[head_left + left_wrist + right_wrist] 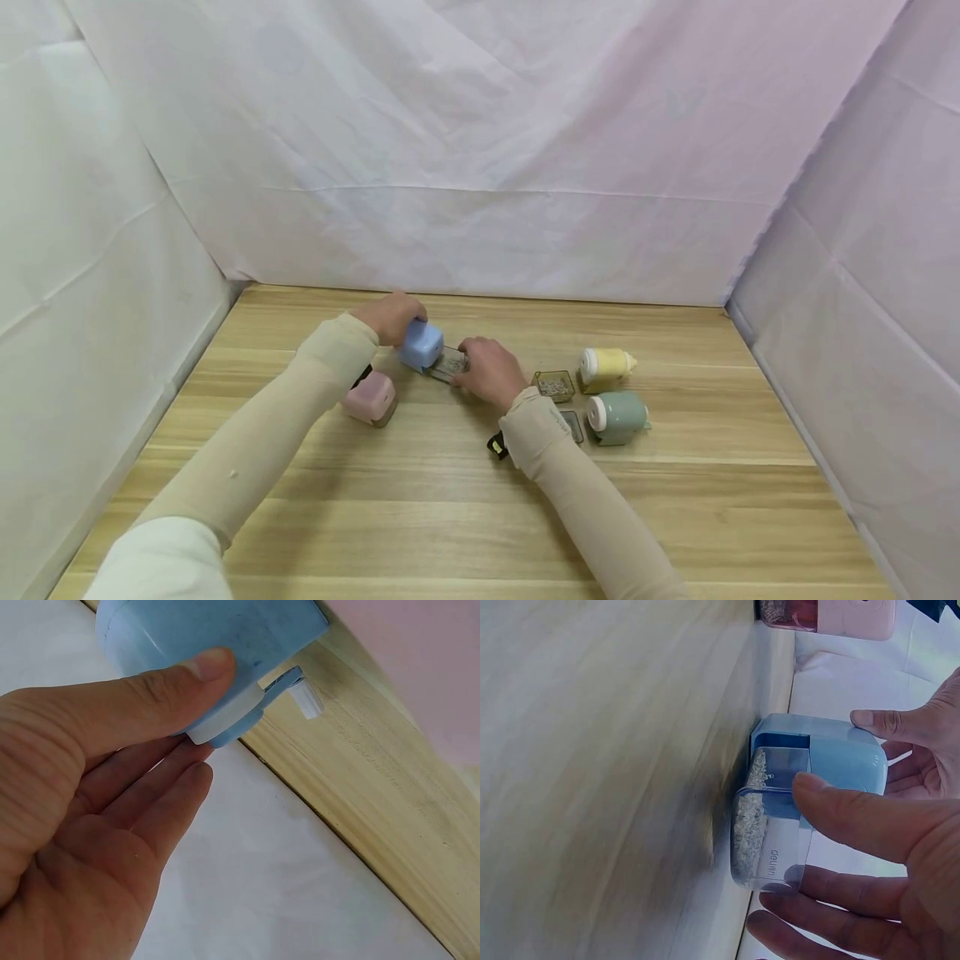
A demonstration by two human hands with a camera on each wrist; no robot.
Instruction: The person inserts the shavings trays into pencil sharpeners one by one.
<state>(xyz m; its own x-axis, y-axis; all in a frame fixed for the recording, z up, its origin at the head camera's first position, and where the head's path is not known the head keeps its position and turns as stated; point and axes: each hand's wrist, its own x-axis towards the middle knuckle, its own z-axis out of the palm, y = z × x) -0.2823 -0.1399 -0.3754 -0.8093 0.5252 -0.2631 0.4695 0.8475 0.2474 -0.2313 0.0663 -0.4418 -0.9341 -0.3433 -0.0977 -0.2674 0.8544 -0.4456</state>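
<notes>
A light blue crank pencil sharpener (422,342) stands toward the back of the table, left of the middle. My left hand (390,317) grips its crank end, the thumb (214,664) lying on the blue casing; a small white-knobbed crank (304,697) shows beside it. From the other end sticks out a clear drawer (780,847), holding a layer of pale bits. My right hand (491,372) pinches this drawer between thumb and fingers. Part of the drawer is inside the sharpener.
Left of centre is a pink sharpener (371,397), close to my left forearm. On the right stand a yellow sharpener (611,364) and a green one (622,413). Beside them lie a yellowish drawer (553,386) with pale bits and a grey drawer (575,427), partly behind my right sleeve.
</notes>
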